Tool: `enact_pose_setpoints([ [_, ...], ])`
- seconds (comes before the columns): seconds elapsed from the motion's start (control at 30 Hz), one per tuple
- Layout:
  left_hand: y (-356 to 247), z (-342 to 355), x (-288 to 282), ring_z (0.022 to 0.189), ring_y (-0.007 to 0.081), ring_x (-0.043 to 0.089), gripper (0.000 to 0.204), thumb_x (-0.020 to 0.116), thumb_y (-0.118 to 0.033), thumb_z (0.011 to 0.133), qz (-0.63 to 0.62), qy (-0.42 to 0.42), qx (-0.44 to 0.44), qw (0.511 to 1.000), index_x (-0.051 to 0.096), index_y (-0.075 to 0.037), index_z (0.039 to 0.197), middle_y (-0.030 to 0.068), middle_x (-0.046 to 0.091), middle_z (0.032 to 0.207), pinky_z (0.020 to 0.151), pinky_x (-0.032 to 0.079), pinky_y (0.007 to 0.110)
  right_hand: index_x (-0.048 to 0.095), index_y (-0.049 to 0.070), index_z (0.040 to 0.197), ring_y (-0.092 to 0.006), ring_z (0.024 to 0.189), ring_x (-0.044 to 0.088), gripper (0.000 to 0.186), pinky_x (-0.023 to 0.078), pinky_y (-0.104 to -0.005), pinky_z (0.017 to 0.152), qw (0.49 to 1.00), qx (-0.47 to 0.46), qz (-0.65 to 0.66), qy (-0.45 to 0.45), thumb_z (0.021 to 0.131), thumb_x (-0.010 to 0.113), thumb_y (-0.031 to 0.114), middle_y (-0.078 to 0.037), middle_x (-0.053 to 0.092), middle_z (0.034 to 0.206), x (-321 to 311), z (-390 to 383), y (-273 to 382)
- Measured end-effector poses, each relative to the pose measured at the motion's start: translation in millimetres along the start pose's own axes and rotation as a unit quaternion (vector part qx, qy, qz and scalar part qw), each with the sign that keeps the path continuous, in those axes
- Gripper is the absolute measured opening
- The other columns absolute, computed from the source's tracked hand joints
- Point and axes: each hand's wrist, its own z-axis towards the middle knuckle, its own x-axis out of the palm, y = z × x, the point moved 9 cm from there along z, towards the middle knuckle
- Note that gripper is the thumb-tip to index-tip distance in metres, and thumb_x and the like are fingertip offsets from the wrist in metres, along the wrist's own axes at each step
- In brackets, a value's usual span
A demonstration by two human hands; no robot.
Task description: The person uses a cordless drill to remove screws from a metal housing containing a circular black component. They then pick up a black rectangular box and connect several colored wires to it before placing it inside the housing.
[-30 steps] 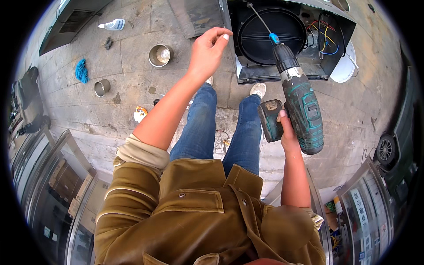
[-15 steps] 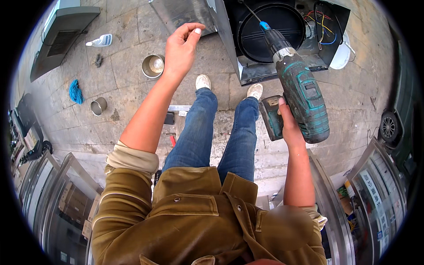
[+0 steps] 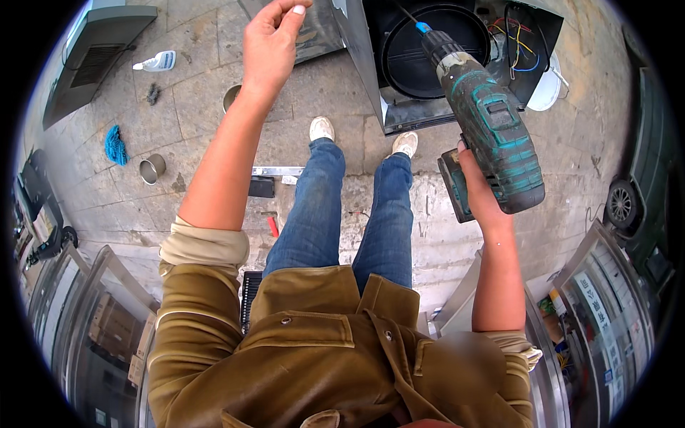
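Observation:
My right hand (image 3: 477,189) grips a teal-and-black cordless drill (image 3: 492,135), which points up toward an open black metal housing (image 3: 392,114). Its thin bit with a blue sleeve (image 3: 422,28) lies in line with the housing's opening. Inside that are a round black part (image 3: 437,78) and colored wires (image 3: 521,53). My left hand (image 3: 271,46) is raised at the top edge, over a loose metal panel (image 3: 320,39), with its fingers curled and pinched; whatever they may hold is hidden. My forearms reach up from the lower edge.
Around my feet are steel cups (image 3: 152,169), a white bottle (image 3: 153,62), a blue cloth (image 3: 116,146) and a metal bar (image 3: 278,171). A grey hood (image 3: 100,60) lies at upper left, a white lid (image 3: 544,89) at right. Glass doors (image 3: 114,335) flank me; vehicles (image 3: 622,201) stand beyond.
My left hand has moved up and leftward toward the top edge, fingers still curled. My right hand and the drill have shifted rightward, the drill still pointing at the housing.

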Motion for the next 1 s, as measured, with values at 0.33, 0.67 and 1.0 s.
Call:
enact_pose_setpoints([
  [0.33, -75.7, 71.3, 76.7, 0.098, 0.0352, 0.062, 0.035, 0.049, -0.032, 0.091, 0.38, 0.068, 0.178, 0.905, 0.067, -0.004, 0.105, 0.0206, 0.066, 0.102, 0.086, 0.047, 0.042, 0.061, 0.0, 0.099, -0.0252, 0.082, 0.065, 0.036, 0.05, -0.0335, 0.077, 0.999, 0.0, -0.034, 0.04, 0.067, 0.077, 0.007, -0.012, 0.067, 0.09, -26.2, 30.5, 23.3],
  [0.67, -10.8, 95.9, 103.1, 0.1, 0.0396, 0.059, 0.036, 0.045, -0.03, 0.092, 0.384, 0.099, 0.112, 0.911, 0.063, -0.003, 0.11, 0.0225, 0.065, 0.102, 0.088, 0.045, 0.045, 0.061, 0.0, 0.103, -0.0215, 0.088, 0.065, 0.039, 0.051, -0.0337, 0.076, 0.99, 0.127, 0.063, 0.015, 0.07, 0.077, 0.013, -0.012, 0.067, 0.096, -50.1, 47.5, 1.4],
  [1.0, -9.4, 99.3, 103.8, 0.096, 0.036, 0.062, 0.032, 0.045, -0.026, 0.092, 0.392, 0.096, 0.083, 0.911, 0.063, -0.007, 0.11, 0.0209, 0.066, 0.097, 0.086, 0.046, 0.044, 0.063, 0.001, 0.101, -0.0163, 0.084, 0.063, 0.032, 0.051, -0.0329, 0.075, 0.983, 0.13, 0.128, 0.009, 0.074, 0.073, 0.015, -0.008, 0.067, 0.092, -43.2, 40.3, -20.2],
])
